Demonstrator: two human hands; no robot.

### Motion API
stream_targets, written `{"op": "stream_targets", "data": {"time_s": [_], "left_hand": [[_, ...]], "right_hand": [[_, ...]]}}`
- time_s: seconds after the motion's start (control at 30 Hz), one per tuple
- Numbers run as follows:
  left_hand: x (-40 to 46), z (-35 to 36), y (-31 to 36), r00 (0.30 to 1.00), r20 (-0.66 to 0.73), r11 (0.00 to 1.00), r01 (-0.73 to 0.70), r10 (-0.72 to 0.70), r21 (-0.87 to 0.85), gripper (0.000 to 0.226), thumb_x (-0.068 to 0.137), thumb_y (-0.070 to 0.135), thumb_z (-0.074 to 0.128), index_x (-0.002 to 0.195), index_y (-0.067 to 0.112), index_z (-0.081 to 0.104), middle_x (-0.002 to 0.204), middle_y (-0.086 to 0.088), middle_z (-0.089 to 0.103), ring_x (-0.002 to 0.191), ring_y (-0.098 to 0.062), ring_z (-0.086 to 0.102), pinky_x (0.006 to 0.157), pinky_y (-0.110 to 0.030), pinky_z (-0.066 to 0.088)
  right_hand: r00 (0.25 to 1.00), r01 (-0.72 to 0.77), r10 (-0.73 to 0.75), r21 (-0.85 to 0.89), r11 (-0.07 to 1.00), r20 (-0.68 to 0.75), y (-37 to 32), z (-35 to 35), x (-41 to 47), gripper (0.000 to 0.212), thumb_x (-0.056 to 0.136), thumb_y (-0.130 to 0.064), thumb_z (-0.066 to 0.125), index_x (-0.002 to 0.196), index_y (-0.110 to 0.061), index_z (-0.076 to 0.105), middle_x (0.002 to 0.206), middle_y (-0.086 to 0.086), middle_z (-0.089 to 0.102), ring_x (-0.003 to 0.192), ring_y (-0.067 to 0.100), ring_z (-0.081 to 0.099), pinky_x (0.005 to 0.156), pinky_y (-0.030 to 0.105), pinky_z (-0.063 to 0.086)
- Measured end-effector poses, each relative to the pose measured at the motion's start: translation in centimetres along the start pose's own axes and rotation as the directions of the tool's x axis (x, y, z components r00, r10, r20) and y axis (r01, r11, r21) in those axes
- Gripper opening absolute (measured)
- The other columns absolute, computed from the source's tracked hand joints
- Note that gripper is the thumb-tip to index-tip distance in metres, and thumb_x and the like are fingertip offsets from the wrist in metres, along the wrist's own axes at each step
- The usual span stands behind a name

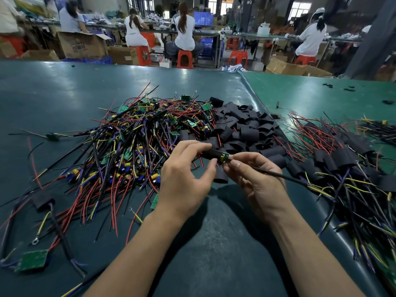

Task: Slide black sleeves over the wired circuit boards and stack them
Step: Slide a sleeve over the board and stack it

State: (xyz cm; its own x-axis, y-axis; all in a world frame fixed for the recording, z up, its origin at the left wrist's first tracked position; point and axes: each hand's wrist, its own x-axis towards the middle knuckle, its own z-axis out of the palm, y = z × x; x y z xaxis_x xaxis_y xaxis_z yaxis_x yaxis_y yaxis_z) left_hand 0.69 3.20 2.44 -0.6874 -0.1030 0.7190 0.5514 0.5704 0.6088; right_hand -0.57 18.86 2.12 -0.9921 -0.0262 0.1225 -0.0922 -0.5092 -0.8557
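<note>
Surface: dark teal mat (pixel 64 86), glossy, meeting a lighter green mat (pixel 310 91) at far right along a raised seam.
Room: workshop; seated workers (pixel 184 33) with backs turned at long benches, red plastic stools (pixel 184 58), open cardboard boxes (pixel 81 45), bright windows behind.
Left pile: tangle of unsleeved wired circuit boards (pixel 132 136), red, black, yellow and purple leads, small green boards.
Middle pile: loose black sleeves (pixel 246 127), short flattened tubes, just beyond the hands.
Right stack: sleeved boards (pixel 342 159) lying together, wires trailing toward the near edge.
Left hand (pixel 184 179): raised above the surface, thumb and fingers pinching a black sleeve (pixel 211 154).
Right hand (pixel 255 179): fingertips pinching the circuit board (pixel 225 157) at the sleeve's mouth; green end poking out, black cable trailing right.
Both hands: close together, clamped on the same piece.
Writing: print on one cardboard box, too blurred to read.
</note>
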Motion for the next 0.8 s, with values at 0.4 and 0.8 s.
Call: {"op": "stream_targets", "data": {"time_s": [0.4, 0.8], "left_hand": [[-0.7, 0.8, 1.3, 0.958, 0.085, 0.955, 0.283, -0.275, -0.092, 0.026, 0.091, 0.034, 0.067, 0.114, 0.023, 0.061, 0.09, 0.011, 0.067, 0.083, -0.005, 0.065, 0.076, -0.026, 0.054], [-0.9, 0.8, 2.4, 0.931, 0.126, 0.899, 0.364, -0.343, -0.243, 0.051, 0.083, 0.041, 0.065, 0.13, 0.023, 0.056, 0.111, 0.012, 0.066, 0.107, -0.003, 0.063, 0.083, -0.024, 0.055]], "right_hand": [[0.982, 0.153, -0.169, -0.176, 0.972, -0.083, 0.4, 0.3, -0.3, 0.023, 0.08, 0.007, 0.072, 0.085, -0.015, 0.079, 0.086, 0.01, 0.076, 0.08, 0.017, 0.073, 0.073, 0.021, 0.055], [0.97, 0.208, -0.232, -0.249, 0.946, -0.071, 0.3, 0.9, -0.7, 0.02, 0.081, 0.007, 0.072, 0.085, -0.012, 0.074, 0.083, 0.006, 0.075, 0.081, 0.018, 0.072, 0.073, 0.023, 0.056]]}}
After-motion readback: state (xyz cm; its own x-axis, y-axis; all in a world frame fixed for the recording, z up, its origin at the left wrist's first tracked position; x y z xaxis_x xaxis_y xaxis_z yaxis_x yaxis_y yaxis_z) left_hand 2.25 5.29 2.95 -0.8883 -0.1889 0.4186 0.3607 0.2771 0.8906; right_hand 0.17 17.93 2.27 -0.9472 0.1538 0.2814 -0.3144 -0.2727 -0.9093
